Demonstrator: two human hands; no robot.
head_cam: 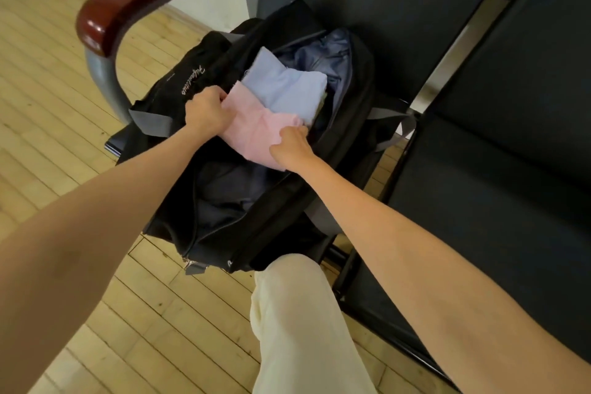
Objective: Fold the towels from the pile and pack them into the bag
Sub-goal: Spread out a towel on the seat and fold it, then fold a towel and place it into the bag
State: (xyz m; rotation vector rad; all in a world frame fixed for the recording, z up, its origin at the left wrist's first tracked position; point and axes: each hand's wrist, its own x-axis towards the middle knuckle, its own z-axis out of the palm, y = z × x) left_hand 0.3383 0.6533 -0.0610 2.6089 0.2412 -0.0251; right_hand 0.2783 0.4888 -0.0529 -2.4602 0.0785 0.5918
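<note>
An open black duffel bag (179,96) with grey straps sits on a dark seat, unzipped along the top. A folded pale blue towel (284,83) lies in the far part of its opening. A folded pink towel (256,134) overlaps the blue one's near edge, over the middle of the opening. My left hand (208,110) grips the pink towel's left edge. My right hand (292,147) pinches its right near edge. The near part of the bag's interior looks dark and unfilled.
The bag sits on a row of dark seats (479,169) with a red-brown armrest (134,0) on a grey metal post to the left. My leg in cream trousers (297,323) stands in front. Wooden flooring (64,169) spreads to the left.
</note>
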